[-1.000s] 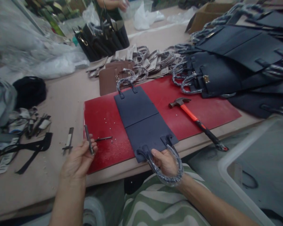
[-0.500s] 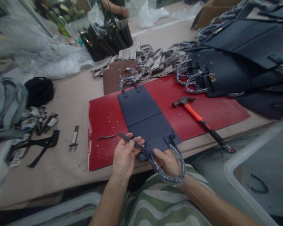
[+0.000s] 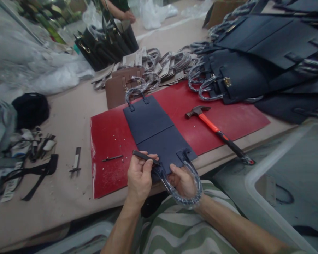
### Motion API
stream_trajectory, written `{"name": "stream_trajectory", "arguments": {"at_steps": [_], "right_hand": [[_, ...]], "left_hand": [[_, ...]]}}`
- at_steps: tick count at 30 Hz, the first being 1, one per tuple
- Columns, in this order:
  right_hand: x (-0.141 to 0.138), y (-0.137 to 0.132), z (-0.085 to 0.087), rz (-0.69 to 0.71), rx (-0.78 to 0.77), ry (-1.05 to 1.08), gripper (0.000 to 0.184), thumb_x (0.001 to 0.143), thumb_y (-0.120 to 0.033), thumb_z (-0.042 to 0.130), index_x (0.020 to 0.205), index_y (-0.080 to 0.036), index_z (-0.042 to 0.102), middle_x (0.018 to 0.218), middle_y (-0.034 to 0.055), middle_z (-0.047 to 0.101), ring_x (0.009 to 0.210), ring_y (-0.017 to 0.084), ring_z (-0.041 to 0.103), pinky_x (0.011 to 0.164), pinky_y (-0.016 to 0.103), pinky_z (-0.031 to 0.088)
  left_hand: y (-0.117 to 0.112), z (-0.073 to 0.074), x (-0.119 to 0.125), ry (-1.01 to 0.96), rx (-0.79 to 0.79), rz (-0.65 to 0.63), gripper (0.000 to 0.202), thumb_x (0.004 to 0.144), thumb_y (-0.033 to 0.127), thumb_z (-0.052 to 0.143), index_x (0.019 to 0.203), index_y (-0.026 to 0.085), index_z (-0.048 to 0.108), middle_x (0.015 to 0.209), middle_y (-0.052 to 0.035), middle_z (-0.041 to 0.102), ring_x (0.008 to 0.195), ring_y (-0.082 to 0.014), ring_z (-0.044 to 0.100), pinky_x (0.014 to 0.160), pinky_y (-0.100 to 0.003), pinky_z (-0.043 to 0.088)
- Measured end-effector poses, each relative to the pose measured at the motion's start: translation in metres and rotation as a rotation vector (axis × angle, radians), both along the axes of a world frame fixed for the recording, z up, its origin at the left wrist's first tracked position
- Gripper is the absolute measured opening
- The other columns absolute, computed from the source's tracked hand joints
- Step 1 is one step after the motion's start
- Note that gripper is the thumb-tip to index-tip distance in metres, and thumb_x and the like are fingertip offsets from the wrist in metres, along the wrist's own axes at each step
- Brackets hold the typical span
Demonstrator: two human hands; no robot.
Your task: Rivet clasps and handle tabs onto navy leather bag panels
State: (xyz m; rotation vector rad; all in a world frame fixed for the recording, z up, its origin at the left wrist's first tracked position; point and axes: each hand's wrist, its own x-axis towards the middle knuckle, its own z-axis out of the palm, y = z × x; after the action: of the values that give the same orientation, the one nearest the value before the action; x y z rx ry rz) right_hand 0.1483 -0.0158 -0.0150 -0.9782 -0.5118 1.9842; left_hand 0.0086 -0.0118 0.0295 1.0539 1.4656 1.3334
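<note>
A flat navy bag panel (image 3: 156, 132) lies on the red cutting mat (image 3: 113, 141), with a plastic-wrapped handle at each end. My left hand (image 3: 139, 176) pinches a thin dark metal tool (image 3: 144, 157), its tip at the near handle's left tab. My right hand (image 3: 184, 181) grips the near handle (image 3: 187, 199) from inside its loop, at the table's front edge.
An orange-handled hammer (image 3: 217, 132) lies on the mat to the right. A thin dark rod (image 3: 111, 158) and a blade tool (image 3: 76, 160) lie to the left. Navy bags (image 3: 254, 70) are piled at the right, a brown panel (image 3: 116, 91) behind. Another person's hand (image 3: 127, 14) works at the far side.
My left hand carried the metal tool from the mat's left edge rightward to the near handle's left tab. My right hand kept its hold on the handle.
</note>
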Motion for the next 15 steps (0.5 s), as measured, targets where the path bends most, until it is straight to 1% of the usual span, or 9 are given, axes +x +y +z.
{"name": "stream_trajectory", "arguments": {"at_steps": [3,6,10,15], "right_hand": [[0.0035,0.0024,0.0001,-0.007,-0.019,-0.033,0.043,0.071,-0.058,0.074,0.069,-0.016,0.069,0.053,0.0049,0.064,0.043,0.014,0.054,0.044,0.025,0.043],[0.0063,0.0018,-0.0037,0.037,0.024,-0.093,0.049,0.070,-0.061,0.074,0.056,-0.015,0.066,0.049,0.0056,0.062,0.042,0.014,0.054,0.045,0.024,0.041],[0.0080,-0.0025,-0.0035,0.138,0.062,-0.117,0.055,0.075,-0.064,0.069,0.050,-0.015,0.066,0.049,0.0062,0.062,0.046,0.013,0.054,0.052,0.024,0.042],[0.0085,-0.0057,0.0000,0.136,0.049,-0.116,0.053,0.075,-0.063,0.071,0.050,-0.016,0.067,0.051,0.0044,0.062,0.048,0.013,0.054,0.056,0.026,0.045]], "left_hand": [[-0.0010,0.0009,-0.0005,0.055,-0.007,-0.035,0.030,0.090,0.037,0.066,0.110,0.018,0.054,0.104,-0.0100,0.074,0.093,-0.0199,0.074,0.088,-0.032,0.059],[-0.0016,0.0006,-0.0028,0.029,-0.056,-0.039,0.030,0.088,0.039,0.068,0.108,0.017,0.059,0.104,-0.0106,0.075,0.093,-0.0211,0.074,0.087,-0.033,0.060],[-0.0006,0.0008,-0.0043,-0.120,-0.075,-0.002,0.034,0.084,0.041,0.073,0.103,0.017,0.059,0.101,-0.0103,0.075,0.089,-0.0231,0.075,0.084,-0.036,0.062],[-0.0001,0.0003,-0.0022,-0.091,-0.059,-0.013,0.030,0.086,0.040,0.071,0.103,0.017,0.060,0.102,-0.0104,0.075,0.091,-0.0231,0.074,0.084,-0.036,0.061]]}}
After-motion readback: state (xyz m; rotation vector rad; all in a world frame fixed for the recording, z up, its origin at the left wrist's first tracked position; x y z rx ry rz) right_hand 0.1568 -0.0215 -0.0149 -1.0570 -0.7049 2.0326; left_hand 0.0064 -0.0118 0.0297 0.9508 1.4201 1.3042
